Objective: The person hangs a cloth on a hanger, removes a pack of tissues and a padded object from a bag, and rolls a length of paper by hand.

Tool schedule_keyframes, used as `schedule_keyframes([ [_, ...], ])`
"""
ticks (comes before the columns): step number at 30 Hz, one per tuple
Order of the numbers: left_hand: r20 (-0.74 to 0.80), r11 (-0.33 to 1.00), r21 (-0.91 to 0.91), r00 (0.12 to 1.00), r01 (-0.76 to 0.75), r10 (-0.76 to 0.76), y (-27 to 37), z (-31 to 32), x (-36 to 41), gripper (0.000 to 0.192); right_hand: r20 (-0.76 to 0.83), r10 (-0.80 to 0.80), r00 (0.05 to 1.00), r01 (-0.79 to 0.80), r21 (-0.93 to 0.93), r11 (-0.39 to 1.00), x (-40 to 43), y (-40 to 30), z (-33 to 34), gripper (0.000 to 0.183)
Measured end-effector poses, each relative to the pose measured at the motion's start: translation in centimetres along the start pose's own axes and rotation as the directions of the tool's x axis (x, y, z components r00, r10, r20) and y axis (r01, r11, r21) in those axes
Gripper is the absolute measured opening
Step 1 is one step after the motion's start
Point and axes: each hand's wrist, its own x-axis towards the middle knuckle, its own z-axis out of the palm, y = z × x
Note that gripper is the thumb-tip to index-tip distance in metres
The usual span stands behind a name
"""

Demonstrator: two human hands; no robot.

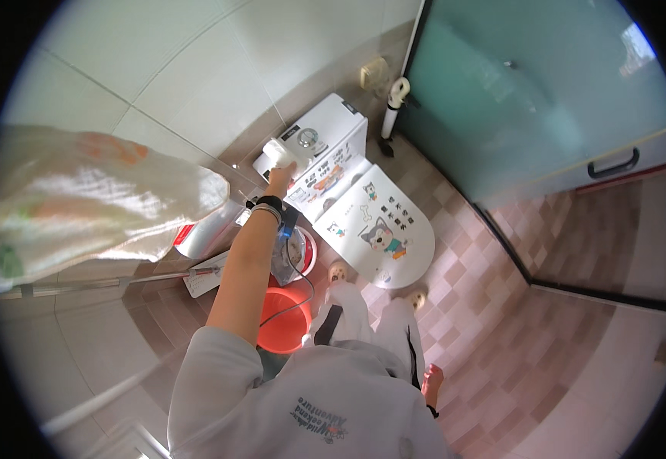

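My left arm reaches forward over the white toilet tank. My left hand has its fingers around a white, partly see-through container at the tank's left end; its exact kind is unclear. Dark and light bands circle that wrist. A round chrome flush button sits on the tank lid just beyond. Below the tank, the toilet lid is down and bears cartoon dog stickers and writing. My right hand hangs beside my right thigh, small in the picture, and whether it holds anything cannot be made out.
An orange-red bucket stands left of my feet, behind a bag-lined bin. A dark cable hangs in front of them. A patterned cloth hangs at left. Frosted glass bounds the right. A white-handled brush stands behind the toilet.
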Motion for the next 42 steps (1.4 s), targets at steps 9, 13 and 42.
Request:
schedule_keyframes([
  [9,0.026,0.653,0.639,0.860,-0.406,0.510,-3.7,-0.3,-13.0,0.035,0.604,-0.263,0.753,0.656,-0.721,0.224,23.1,2.9,-8.9,0.011],
  [13,-0.335,0.929,0.324,0.897,-0.176,0.287,-10.9,-2.4,-28.0,0.030,0.824,-0.200,0.531,0.797,-0.565,-0.212,37.8,-4.1,-9.0,0.012],
  [42,0.382,0.152,0.866,0.826,-0.476,0.414,-18.0,23.3,-34.1,0.019,0.194,-0.336,0.922,0.383,-0.592,0.709,43.4,-31.7,-21.7,0.017],
])
